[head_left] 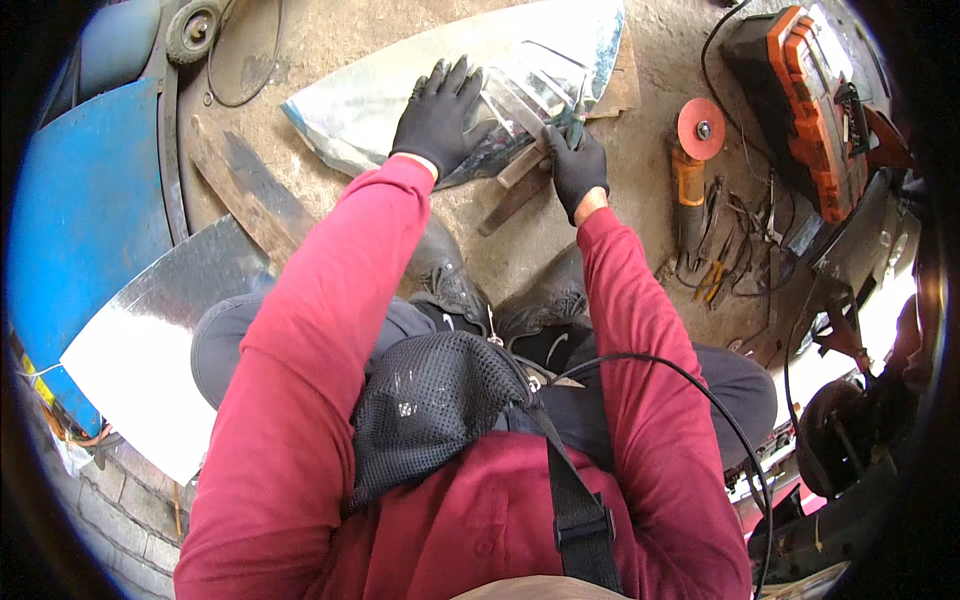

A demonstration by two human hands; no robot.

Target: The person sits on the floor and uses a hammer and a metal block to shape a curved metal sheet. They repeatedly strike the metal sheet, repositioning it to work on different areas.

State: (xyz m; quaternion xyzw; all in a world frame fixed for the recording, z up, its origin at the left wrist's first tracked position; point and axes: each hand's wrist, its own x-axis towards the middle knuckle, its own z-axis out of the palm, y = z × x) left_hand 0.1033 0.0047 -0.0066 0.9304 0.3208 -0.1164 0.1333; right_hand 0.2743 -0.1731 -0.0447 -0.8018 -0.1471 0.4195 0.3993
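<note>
Left hand [437,112] flat on shiny curved sheet metal [400,85]; right hand [577,165] clenched around green-handled tool [574,125].

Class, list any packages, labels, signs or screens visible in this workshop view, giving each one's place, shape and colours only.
Tool case: upper right on the ground, boxy, orange and black, lying open.
No labels, signs or screens can be made out.

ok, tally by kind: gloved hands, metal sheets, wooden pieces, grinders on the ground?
Gloved hands: 2, left hand flat on the sheet, right hand gripping a tool
Shiny metal sheets: 2, worked sheet, spare sheet
Wooden pieces: 2, plank, block
Angle grinders: 1, orange grinder
Total: 7
</note>
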